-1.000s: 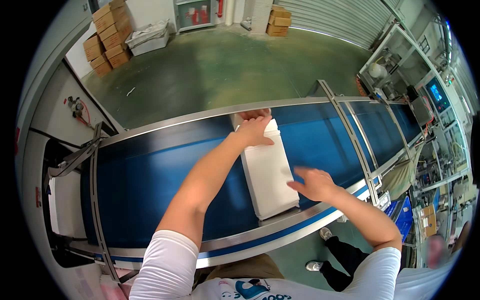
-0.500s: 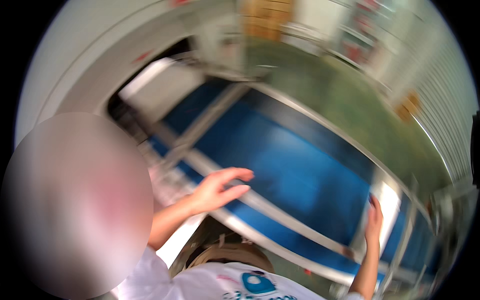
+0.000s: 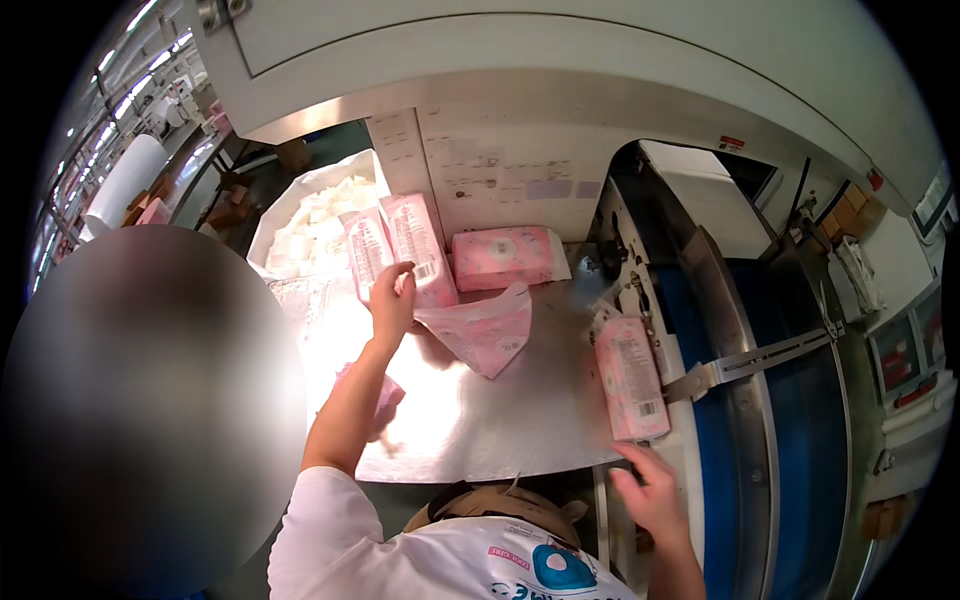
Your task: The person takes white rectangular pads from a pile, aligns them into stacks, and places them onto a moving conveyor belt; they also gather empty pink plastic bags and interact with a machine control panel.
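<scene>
My left hand (image 3: 391, 300) reaches over the metal worktable (image 3: 480, 430), fingers apart, at the lower ends of two pink packs that lean side by side: a left pack (image 3: 367, 245) and a right pack (image 3: 415, 235). Whether its fingertips touch them I cannot tell. Just right of this hand lies a crumpled pink plastic bag (image 3: 490, 330). My right hand (image 3: 650, 490), open and holding nothing, is just below a pink pack (image 3: 630, 380) lying along the table's right edge. Another pink pack (image 3: 505, 257) lies against the back panel.
A white-lined bin (image 3: 320, 225) of crumpled white pieces stands behind the packs. Right of the table runs a blue conveyor belt (image 3: 715, 480) with metal guide rails (image 3: 745, 360). A big machine housing (image 3: 560, 60) overhangs the back. A small pink-purple piece (image 3: 388, 395) lies under my left forearm.
My view has swung left from the conveyor to the worktable. Both hands have left the conveyor; the left is now at the pink packs, the right beside the table's near right corner.
</scene>
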A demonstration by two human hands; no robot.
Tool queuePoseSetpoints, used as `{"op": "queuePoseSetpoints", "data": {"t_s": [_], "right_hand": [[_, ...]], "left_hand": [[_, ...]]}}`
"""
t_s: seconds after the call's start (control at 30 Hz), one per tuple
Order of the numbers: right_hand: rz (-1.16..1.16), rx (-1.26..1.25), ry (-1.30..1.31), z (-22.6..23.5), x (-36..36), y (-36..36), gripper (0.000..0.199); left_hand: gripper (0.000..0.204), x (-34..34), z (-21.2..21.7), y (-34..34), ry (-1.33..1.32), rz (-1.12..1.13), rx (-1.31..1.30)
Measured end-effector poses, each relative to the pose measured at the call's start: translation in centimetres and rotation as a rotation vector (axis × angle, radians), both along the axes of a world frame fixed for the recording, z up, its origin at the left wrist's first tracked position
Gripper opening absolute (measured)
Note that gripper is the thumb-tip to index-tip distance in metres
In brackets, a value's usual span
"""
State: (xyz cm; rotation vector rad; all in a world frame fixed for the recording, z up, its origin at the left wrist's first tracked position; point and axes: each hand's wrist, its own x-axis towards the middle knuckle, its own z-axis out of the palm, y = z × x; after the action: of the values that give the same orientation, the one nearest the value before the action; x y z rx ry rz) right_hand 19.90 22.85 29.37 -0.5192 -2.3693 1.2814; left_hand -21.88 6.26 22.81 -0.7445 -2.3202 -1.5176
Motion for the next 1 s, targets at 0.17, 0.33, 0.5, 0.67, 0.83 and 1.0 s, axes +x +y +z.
{"op": "queuePoseSetpoints", "data": {"t_s": [0.17, 0.33, 0.5, 0.67, 0.83, 1.0], "right_hand": [[0.292, 0.138, -0.040, -2.9, -13.6, -7.2, 0.050], [0.124, 0.700, -0.179, -5.3, -26.1, -6.7, 0.069], [0.122, 0.812, -0.363, -11.8, -27.7, -0.5, 0.032], [-0.143, 0.902, -0.241, -7.7, -30.7, 2.9, 0.016], [-0.102, 0.552, 0.186, -0.8, -31.5, -0.8, 0.036], [0.213, -0.067, 0.070, 3.9, -23.0, -7.0, 0.034]], "left_hand": [[0.018, -5.4, 1.1, -3.8, -0.074, -0.115, -0.034], [0.021, -4.8, -1.1, -3.6, 0.463, -0.307, -0.330], [0.013, -4.2, -1.6, -2.1, 0.580, -0.246, -0.568], [0.006, -5.2, -1.8, -1.3, 0.660, -0.262, -0.623], [0.009, -2.1, 8.9, -3.9, 0.309, -0.464, -0.230], [0.013, 3.0, 12.0, -6.6, -0.032, -0.877, -0.234]]}}
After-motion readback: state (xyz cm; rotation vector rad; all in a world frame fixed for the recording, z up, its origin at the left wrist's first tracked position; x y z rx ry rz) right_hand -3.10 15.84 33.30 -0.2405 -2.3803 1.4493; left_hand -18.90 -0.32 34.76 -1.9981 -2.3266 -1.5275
